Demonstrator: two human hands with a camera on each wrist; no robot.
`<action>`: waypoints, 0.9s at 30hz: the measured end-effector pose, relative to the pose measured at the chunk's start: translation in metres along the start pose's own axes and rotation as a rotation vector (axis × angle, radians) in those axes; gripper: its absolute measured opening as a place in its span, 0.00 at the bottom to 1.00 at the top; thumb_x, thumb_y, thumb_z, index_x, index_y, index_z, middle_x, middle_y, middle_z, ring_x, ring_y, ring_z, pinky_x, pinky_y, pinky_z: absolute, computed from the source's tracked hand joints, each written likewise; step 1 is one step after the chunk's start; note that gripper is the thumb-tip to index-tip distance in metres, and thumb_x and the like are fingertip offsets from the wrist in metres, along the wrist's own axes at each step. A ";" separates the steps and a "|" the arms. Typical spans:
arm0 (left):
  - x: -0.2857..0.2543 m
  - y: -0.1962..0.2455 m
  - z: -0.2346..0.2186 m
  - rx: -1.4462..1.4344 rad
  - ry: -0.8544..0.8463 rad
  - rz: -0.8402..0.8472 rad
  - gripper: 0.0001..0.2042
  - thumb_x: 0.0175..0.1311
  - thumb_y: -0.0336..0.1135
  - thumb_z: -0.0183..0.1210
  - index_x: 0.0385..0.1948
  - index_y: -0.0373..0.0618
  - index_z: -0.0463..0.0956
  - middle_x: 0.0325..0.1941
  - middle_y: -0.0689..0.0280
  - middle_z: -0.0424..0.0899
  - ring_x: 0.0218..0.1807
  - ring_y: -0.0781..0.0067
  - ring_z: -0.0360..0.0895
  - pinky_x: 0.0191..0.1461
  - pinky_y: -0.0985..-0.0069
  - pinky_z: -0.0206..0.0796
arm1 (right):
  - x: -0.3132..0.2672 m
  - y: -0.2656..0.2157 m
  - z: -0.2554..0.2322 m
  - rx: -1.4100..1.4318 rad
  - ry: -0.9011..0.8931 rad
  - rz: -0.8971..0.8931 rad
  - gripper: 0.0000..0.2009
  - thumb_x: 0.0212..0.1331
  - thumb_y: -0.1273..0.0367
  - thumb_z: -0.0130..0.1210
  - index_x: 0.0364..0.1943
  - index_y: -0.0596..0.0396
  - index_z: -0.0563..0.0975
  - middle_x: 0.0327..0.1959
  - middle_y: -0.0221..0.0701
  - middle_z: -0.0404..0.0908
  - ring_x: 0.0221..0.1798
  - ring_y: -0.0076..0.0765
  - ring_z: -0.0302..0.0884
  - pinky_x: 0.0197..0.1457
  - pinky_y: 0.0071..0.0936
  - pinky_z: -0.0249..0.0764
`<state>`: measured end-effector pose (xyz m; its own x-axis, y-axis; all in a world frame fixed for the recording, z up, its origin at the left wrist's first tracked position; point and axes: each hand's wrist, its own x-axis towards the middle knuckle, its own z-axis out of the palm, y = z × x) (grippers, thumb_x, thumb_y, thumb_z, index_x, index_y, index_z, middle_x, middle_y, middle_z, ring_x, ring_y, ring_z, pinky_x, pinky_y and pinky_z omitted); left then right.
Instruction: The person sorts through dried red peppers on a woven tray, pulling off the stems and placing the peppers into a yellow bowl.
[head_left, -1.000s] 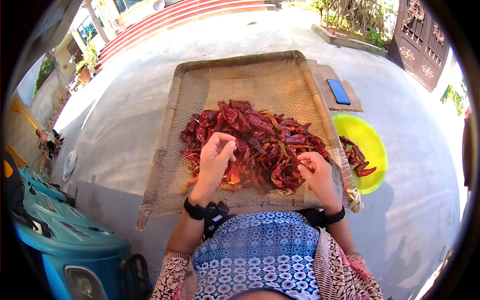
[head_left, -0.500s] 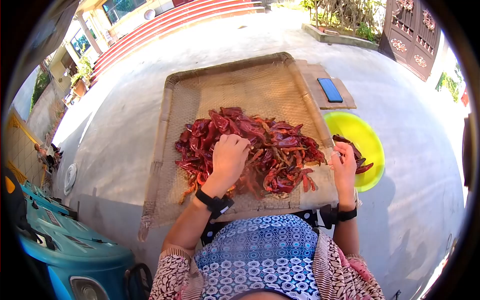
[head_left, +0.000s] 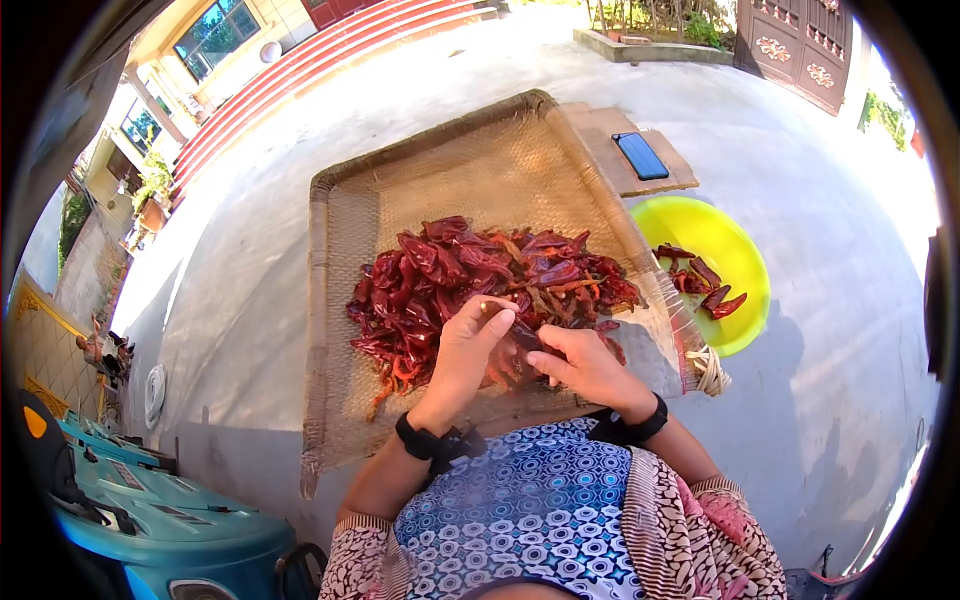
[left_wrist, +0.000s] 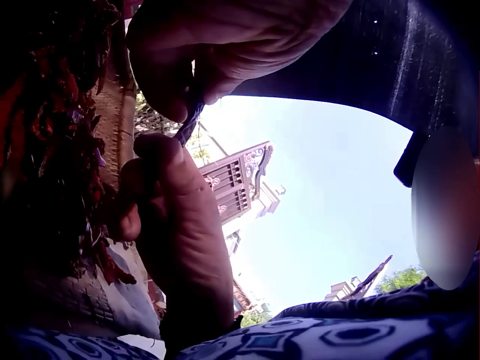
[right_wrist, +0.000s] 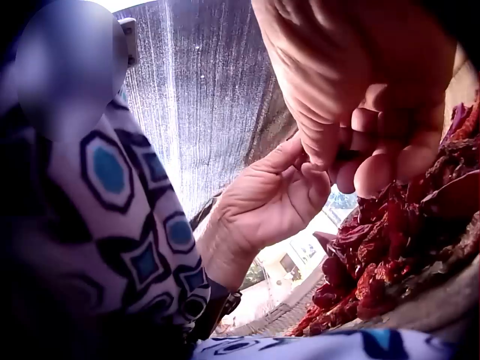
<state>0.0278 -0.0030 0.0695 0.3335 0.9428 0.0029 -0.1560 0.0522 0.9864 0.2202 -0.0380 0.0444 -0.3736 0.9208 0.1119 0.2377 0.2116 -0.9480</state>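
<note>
Head: left hand [head_left: 468,350] beside right hand [head_left: 590,370]

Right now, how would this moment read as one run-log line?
left hand: pinches dark pepper | right hand: pinches same pepper | pepper pile: in woven tray | yellow bowl: holds peppers

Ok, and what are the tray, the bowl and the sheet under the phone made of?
Wide tan tray: woven plant strips, likely bamboo, matte; the weave and bound rim show.
Round yellow-green bowl: probably plastic, smooth; even, bright colour throughout.
Flat brown sheet: looks like matte cardboard, though thin wood can't be ruled out.
</note>
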 end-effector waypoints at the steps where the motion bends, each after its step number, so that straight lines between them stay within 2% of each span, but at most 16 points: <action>1: -0.001 -0.001 -0.001 -0.103 0.018 -0.041 0.06 0.69 0.33 0.56 0.42 0.43 0.77 0.36 0.70 0.78 0.34 0.80 0.76 0.37 0.81 0.71 | 0.000 0.003 0.000 0.013 -0.017 0.034 0.14 0.69 0.65 0.52 0.29 0.61 0.69 0.24 0.28 0.74 0.25 0.18 0.73 0.29 0.22 0.71; 4: 0.002 -0.002 -0.002 -0.153 0.047 -0.069 0.08 0.71 0.37 0.53 0.43 0.44 0.74 0.29 0.68 0.78 0.24 0.81 0.76 0.20 0.84 0.68 | -0.005 -0.001 -0.005 0.095 -0.041 0.113 0.14 0.70 0.65 0.50 0.30 0.62 0.71 0.25 0.28 0.77 0.27 0.18 0.75 0.30 0.20 0.72; 5: 0.003 0.000 -0.004 -0.113 -0.011 -0.076 0.09 0.71 0.37 0.54 0.45 0.44 0.73 0.32 0.68 0.78 0.28 0.79 0.77 0.26 0.83 0.71 | -0.006 -0.001 -0.007 0.083 -0.045 0.115 0.13 0.70 0.65 0.50 0.31 0.62 0.72 0.26 0.29 0.78 0.27 0.18 0.75 0.30 0.20 0.72; 8: -0.002 0.011 -0.001 0.025 0.006 -0.029 0.10 0.71 0.37 0.54 0.47 0.44 0.73 0.35 0.69 0.78 0.35 0.79 0.78 0.36 0.82 0.71 | -0.009 0.002 -0.013 0.083 -0.027 0.105 0.13 0.70 0.65 0.49 0.34 0.63 0.75 0.27 0.28 0.79 0.27 0.18 0.76 0.30 0.19 0.72; 10: -0.004 0.021 -0.007 0.127 -0.008 0.050 0.09 0.70 0.35 0.55 0.46 0.43 0.74 0.38 0.68 0.79 0.39 0.79 0.78 0.39 0.81 0.70 | -0.010 0.003 -0.021 0.127 0.023 0.082 0.12 0.70 0.65 0.49 0.37 0.63 0.76 0.27 0.28 0.79 0.27 0.18 0.76 0.30 0.18 0.72; 12: -0.009 0.035 -0.011 0.147 -0.001 0.064 0.09 0.70 0.34 0.54 0.46 0.42 0.73 0.38 0.68 0.79 0.39 0.78 0.78 0.41 0.82 0.69 | -0.012 0.003 -0.033 0.188 0.141 0.153 0.12 0.68 0.65 0.50 0.35 0.61 0.76 0.26 0.28 0.79 0.25 0.18 0.74 0.26 0.18 0.71; 14: -0.020 0.051 -0.018 0.080 -0.078 0.072 0.10 0.67 0.34 0.57 0.45 0.42 0.73 0.39 0.66 0.79 0.40 0.77 0.78 0.41 0.80 0.69 | -0.015 0.001 -0.046 0.247 0.267 0.219 0.11 0.67 0.65 0.51 0.33 0.60 0.77 0.25 0.27 0.78 0.22 0.19 0.73 0.23 0.18 0.70; 16: -0.043 0.074 -0.016 -0.015 -0.233 0.114 0.13 0.64 0.35 0.60 0.46 0.40 0.73 0.41 0.64 0.79 0.42 0.75 0.77 0.45 0.78 0.69 | -0.015 0.020 -0.065 0.249 0.411 0.104 0.14 0.69 0.64 0.48 0.42 0.61 0.78 0.28 0.26 0.78 0.23 0.17 0.72 0.28 0.17 0.70; 17: -0.056 0.083 -0.015 -0.094 -0.343 0.161 0.16 0.62 0.39 0.62 0.45 0.38 0.73 0.43 0.59 0.78 0.43 0.68 0.77 0.46 0.73 0.70 | -0.017 0.027 -0.073 0.439 0.530 0.116 0.15 0.70 0.62 0.48 0.45 0.61 0.78 0.28 0.27 0.79 0.23 0.18 0.72 0.29 0.17 0.70; 18: -0.068 0.090 -0.018 -0.158 -0.536 0.230 0.19 0.60 0.40 0.63 0.46 0.35 0.73 0.43 0.56 0.76 0.44 0.62 0.77 0.48 0.70 0.70 | -0.019 0.034 -0.080 0.626 0.647 0.122 0.16 0.70 0.61 0.48 0.47 0.60 0.77 0.29 0.27 0.79 0.23 0.19 0.72 0.31 0.16 0.70; 19: -0.072 0.097 -0.016 -0.239 -0.790 0.356 0.18 0.61 0.36 0.63 0.45 0.32 0.75 0.42 0.54 0.78 0.44 0.58 0.78 0.48 0.67 0.71 | -0.022 0.042 -0.086 0.767 0.726 0.077 0.17 0.71 0.58 0.47 0.51 0.57 0.74 0.33 0.27 0.80 0.27 0.21 0.73 0.34 0.20 0.71; 21: -0.087 0.128 -0.008 -0.056 -1.173 0.640 0.12 0.63 0.33 0.61 0.40 0.32 0.81 0.40 0.51 0.82 0.39 0.57 0.81 0.44 0.65 0.71 | -0.026 0.049 -0.090 0.959 0.809 0.130 0.18 0.70 0.57 0.47 0.51 0.56 0.73 0.37 0.27 0.80 0.30 0.21 0.73 0.36 0.21 0.72; 22: -0.099 0.141 -0.006 -0.008 -1.270 0.634 0.10 0.63 0.34 0.62 0.40 0.37 0.82 0.41 0.54 0.85 0.42 0.58 0.84 0.46 0.69 0.72 | -0.028 0.051 -0.091 1.058 0.848 0.158 0.18 0.70 0.56 0.47 0.51 0.55 0.73 0.38 0.28 0.79 0.32 0.21 0.74 0.37 0.22 0.72; 23: -0.108 0.148 -0.003 0.027 -1.374 0.709 0.12 0.64 0.44 0.60 0.42 0.49 0.82 0.46 0.60 0.82 0.47 0.61 0.80 0.56 0.59 0.65 | -0.031 0.058 -0.091 1.050 0.798 0.134 0.17 0.70 0.56 0.47 0.52 0.54 0.71 0.41 0.27 0.79 0.36 0.21 0.74 0.38 0.23 0.71; 26: -0.125 0.148 0.004 -0.102 -1.466 0.673 0.07 0.66 0.37 0.58 0.38 0.47 0.81 0.40 0.61 0.81 0.42 0.62 0.79 0.56 0.59 0.65 | -0.030 0.063 -0.089 0.978 0.749 0.111 0.16 0.70 0.57 0.46 0.50 0.54 0.72 0.38 0.27 0.78 0.34 0.22 0.74 0.37 0.22 0.70; 27: -0.129 0.147 0.005 -0.133 -1.520 0.637 0.06 0.66 0.36 0.57 0.36 0.46 0.80 0.41 0.60 0.80 0.41 0.61 0.78 0.55 0.58 0.66 | -0.029 0.063 -0.088 0.976 0.732 0.111 0.16 0.70 0.58 0.46 0.50 0.55 0.73 0.37 0.27 0.78 0.33 0.22 0.73 0.37 0.21 0.70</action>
<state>-0.0331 -0.1186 0.2153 0.7233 -0.3375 0.6025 -0.6620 -0.0905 0.7440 0.3248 -0.0229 0.0072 0.2729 0.9517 -0.1407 -0.6530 0.0758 -0.7536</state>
